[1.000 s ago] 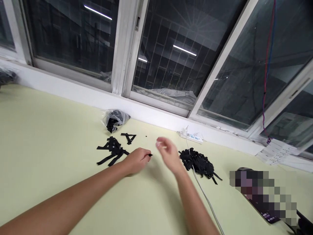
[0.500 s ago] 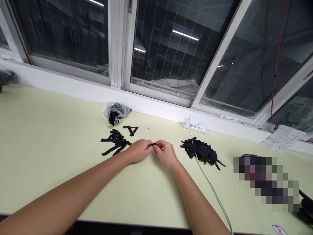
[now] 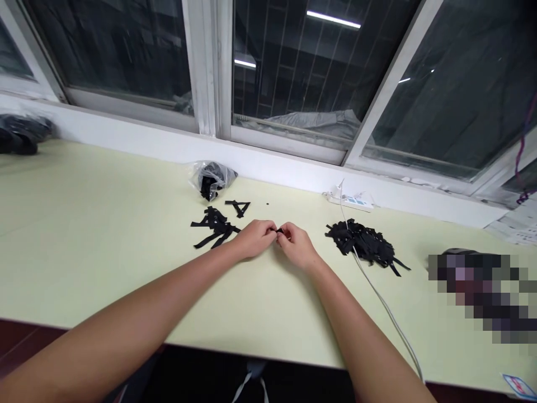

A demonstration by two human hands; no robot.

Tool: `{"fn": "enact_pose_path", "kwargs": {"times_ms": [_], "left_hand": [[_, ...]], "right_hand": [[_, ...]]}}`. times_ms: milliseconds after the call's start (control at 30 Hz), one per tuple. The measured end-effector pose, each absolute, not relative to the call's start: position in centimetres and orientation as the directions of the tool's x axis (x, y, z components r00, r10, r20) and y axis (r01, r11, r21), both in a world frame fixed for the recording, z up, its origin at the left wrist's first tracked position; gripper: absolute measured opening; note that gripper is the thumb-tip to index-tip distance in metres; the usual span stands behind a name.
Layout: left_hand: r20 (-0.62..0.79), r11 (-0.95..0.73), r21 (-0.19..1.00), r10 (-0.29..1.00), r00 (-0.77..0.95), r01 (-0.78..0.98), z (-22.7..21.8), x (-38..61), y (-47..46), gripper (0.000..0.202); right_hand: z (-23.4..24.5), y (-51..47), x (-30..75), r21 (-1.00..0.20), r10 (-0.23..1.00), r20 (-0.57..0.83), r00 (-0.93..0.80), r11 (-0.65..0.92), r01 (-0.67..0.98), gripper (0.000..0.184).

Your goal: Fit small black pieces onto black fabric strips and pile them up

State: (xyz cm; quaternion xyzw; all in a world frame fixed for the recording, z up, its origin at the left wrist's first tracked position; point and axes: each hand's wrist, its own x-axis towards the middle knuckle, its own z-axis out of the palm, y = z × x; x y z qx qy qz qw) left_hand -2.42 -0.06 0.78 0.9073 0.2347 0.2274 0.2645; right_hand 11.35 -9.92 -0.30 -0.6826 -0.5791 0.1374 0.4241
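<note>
Between my two hands, above the middle of the table, is a small black fabric strap (image 3: 279, 230), mostly covered by the fingers. My left hand (image 3: 257, 238) pinches one end of it. My right hand (image 3: 297, 244) pinches the other end, its fingertips nearly touching the left ones. Beside my left hand lies a loose pile of black straps (image 3: 215, 224), some with small shiny spots. Just behind it, a few straps (image 3: 239, 207) form a triangle shape. A larger heap of black straps (image 3: 361, 240) lies to the right of my right hand.
A clear plastic bag (image 3: 213, 179) with black pieces leans near the wall. A white power strip (image 3: 351, 201) stands at the back, its cable (image 3: 388, 310) crossing the right heap and table. Dark bagged items (image 3: 23, 134) sit far left. A tiny black dot (image 3: 267, 204) lies behind the hands.
The camera view has shifted, so the table sits higher and further right in the picture. Both hands keep their pinch on the strap, with only slight finger movement.
</note>
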Motion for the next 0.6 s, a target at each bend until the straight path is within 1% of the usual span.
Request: {"fn": "enact_pose_path", "kwargs": {"times_ms": [67, 100, 133, 167, 267, 400, 500, 600], "left_hand": [[0.326, -0.737, 0.615, 0.562, 0.76, 0.28, 0.72, -2.48, -0.22, 0.022], [0.329, -0.733, 0.624, 0.562, 0.759, 0.272, 0.69, -2.53, -0.3, 0.021], [0.301, -0.723, 0.634, 0.556, 0.774, 0.273, 0.67, -2.57, -0.37, 0.021], [0.304, -0.716, 0.646, 0.559, 0.771, 0.264, 0.66, -2.62, -0.42, 0.021], [0.258, -0.678, 0.681, 0.576, 0.775, 0.277, 0.59, -2.71, -0.43, 0.021], [0.285, -0.694, 0.667, 0.573, 0.768, 0.271, 0.64, -2.76, -0.34, 0.021], [0.269, -0.698, 0.655, 0.573, 0.774, 0.289, 0.83, -2.85, -0.42, 0.02], [0.266, -0.713, 0.638, 0.558, 0.786, 0.291, 0.92, -2.93, -0.5, 0.02]], "right_hand": [[-0.23, -10.05, 11.19, -0.731, 0.901, 0.315, 0.298, 0.03, 0.682, 0.014], [-0.21, -10.1, 11.13, -0.726, 0.895, 0.323, 0.308, 0.026, 0.687, 0.014], [-0.21, -10.13, 11.08, -0.727, 0.903, 0.311, 0.296, 0.026, 0.686, 0.015], [-0.24, -10.12, 11.05, -0.732, 0.885, 0.337, 0.323, 0.03, 0.681, 0.016], [-0.38, -10.02, 11.07, -0.775, 0.914, 0.268, 0.304, 0.017, 0.632, 0.014], [-0.38, -9.95, 11.12, -0.796, 0.911, 0.279, 0.303, 0.043, 0.603, 0.016], [-0.35, -9.96, 10.97, -0.809, 0.917, 0.277, 0.287, 0.062, 0.584, 0.019], [-0.52, -9.94, 10.64, -0.798, 0.912, 0.293, 0.287, 0.068, 0.599, 0.022]]}}
